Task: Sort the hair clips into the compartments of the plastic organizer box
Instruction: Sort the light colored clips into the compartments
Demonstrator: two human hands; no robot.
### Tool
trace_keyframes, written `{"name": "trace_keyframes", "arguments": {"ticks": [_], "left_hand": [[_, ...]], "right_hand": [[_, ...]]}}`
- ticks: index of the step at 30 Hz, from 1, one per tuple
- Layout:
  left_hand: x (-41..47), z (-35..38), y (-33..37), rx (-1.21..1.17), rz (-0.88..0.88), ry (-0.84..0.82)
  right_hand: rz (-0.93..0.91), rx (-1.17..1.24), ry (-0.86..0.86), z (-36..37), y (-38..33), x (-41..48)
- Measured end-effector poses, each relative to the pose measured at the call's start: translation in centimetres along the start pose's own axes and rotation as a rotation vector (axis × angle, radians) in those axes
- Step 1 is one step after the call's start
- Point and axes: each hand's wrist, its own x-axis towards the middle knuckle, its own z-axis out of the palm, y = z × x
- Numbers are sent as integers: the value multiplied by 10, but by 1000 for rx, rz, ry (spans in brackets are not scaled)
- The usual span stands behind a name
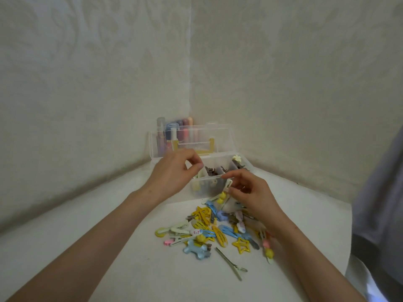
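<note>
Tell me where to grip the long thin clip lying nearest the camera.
Pinch the long thin clip across its narrow shaft, mid-length, coming from above. It lies flat, clear of the pile, so both long edges look free.

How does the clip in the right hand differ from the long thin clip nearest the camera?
The held clip is pinched by the right hand, raised before the organizer box; the long thin clip lies flat on the table, untouched. The held clip carries yellow charms; the long thin clip is bare. The held clip looks cream, the long one grey-green. Both are slim and straight.
</note>
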Motion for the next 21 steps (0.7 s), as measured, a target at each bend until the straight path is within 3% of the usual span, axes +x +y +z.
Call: {"name": "trace_keyframes", "arguments": {"ticks": [5, 10, 21], "left_hand": [[-4, 0, 6, -135, 45, -168], [-10, 5, 6, -99, 66, -315], [-10, 9, 10, -77, 96, -297]], "right_hand": [[63, 198, -18, -4, -3, 1], [68, 383, -46, -4, -5, 1], [35, 296, 0, -4, -8, 0]]}}
